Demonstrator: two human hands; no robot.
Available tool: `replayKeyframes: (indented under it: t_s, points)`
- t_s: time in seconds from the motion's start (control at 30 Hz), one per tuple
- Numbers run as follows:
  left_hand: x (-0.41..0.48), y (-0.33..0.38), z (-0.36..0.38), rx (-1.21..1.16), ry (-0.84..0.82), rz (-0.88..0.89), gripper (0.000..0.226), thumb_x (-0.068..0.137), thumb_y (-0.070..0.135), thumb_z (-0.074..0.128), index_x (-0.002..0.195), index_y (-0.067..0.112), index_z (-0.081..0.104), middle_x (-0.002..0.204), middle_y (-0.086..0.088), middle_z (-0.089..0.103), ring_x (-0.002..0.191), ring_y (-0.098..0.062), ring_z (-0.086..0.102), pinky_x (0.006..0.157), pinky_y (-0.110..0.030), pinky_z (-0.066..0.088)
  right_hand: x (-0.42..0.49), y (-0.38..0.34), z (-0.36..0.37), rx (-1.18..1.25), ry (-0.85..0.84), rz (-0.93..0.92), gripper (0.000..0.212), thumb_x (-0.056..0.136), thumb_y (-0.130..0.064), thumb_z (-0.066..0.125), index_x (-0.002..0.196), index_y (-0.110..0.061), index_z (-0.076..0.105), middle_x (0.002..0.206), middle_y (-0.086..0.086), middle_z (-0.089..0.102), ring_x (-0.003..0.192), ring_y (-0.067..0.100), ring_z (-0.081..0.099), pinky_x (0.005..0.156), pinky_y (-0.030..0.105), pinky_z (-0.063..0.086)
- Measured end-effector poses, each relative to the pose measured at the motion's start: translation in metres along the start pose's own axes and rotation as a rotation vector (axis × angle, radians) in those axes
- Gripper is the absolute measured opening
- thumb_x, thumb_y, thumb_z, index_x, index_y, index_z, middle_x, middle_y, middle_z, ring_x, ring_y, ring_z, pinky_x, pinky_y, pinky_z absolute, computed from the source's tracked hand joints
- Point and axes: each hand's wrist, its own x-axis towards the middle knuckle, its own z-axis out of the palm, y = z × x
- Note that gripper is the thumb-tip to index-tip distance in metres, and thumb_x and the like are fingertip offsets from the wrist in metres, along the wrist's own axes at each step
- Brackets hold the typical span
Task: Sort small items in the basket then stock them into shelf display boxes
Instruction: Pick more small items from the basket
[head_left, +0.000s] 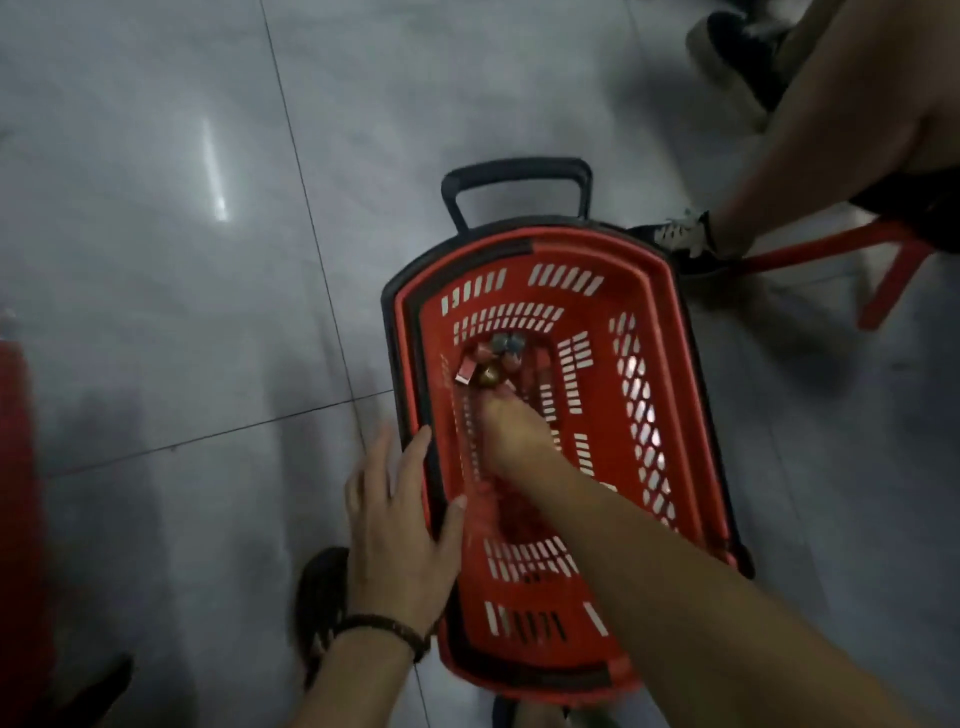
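A red slotted shopping basket (649, 291) with a black rim stands on the grey tiled floor. At the far end of its bottom lies a small cluster of little items (493, 358), red, blue and gold. My right hand (511, 431) reaches down inside the basket, fingertips at the near edge of that cluster; whether it holds one is hidden. My left hand (400, 525), a dark bracelet on the wrist, rests with straight fingers on the basket's left rim, thumb hooked just inside.
A black pull handle (514, 174) sticks out at the basket's far end. Another person's legs and shoes (691, 239) stand at the upper right beside a red metal frame (883, 270). A red object (21, 493) lines the left edge. My dark shoe (319, 597) is beside the basket.
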Motion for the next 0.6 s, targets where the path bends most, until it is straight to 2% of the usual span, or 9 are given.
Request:
replayKeyframes:
  t_s: [0.1,0.23,0.33,0.47,0.6]
  points:
    - [0.011,-0.008,0.019,-0.116,0.060,0.033,0.091,0.094,0.041,0.065,0.152,0.069,0.001,0.167,0.026,0.004,0.158,-0.010,0.009,0.119,-0.040,0.025,0.073,0.002,0.031,-0.153,0.039,-0.015,0.058,0.105,-0.007,0.051,0.160,-0.015,0.034,0.157,0.010,0.043,0.130,0.036,0.061,0.105,0.050,0.054]
    - [0.010,-0.019,0.031,-0.188,0.147,0.094,0.076,0.096,0.056,0.050,0.152,0.071,0.001,0.166,0.035,0.000,0.156,-0.002,0.013,0.117,-0.036,0.026,0.129,0.000,0.063,-0.269,0.180,-0.044,0.047,0.100,-0.008,0.057,0.146,-0.014,0.047,0.142,0.013,0.050,0.106,0.041,0.071,0.081,0.057,0.063]
    - [0.010,-0.028,0.039,-0.184,0.156,0.098,0.073,0.096,0.061,0.044,0.157,0.064,0.004,0.169,0.030,0.005,0.155,-0.004,0.020,0.116,-0.033,0.025,0.143,0.004,0.078,-0.415,0.211,-0.036,0.041,0.100,-0.007,0.055,0.141,-0.009,0.051,0.135,0.018,0.056,0.098,0.040,0.073,0.074,0.055,0.064]
    - [0.011,-0.023,0.043,-0.201,0.158,0.101,0.074,0.094,0.058,0.044,0.159,0.062,0.006,0.169,0.027,0.009,0.154,-0.008,0.028,0.115,-0.033,0.028,0.144,0.006,0.087,-0.373,0.255,-0.031,0.036,0.100,-0.007,0.056,0.135,-0.013,0.055,0.131,0.017,0.056,0.087,0.040,0.074,0.071,0.056,0.064]
    - [0.014,-0.022,0.042,-0.209,0.156,0.113,0.071,0.103,0.047,0.049,0.158,0.062,0.007,0.170,0.020,0.013,0.156,-0.013,0.028,0.116,-0.044,0.040,0.128,0.024,0.093,-0.229,0.330,-0.051,0.039,0.098,-0.016,0.061,0.135,-0.020,0.049,0.141,0.014,0.051,0.090,0.038,0.073,0.073,0.050,0.061]
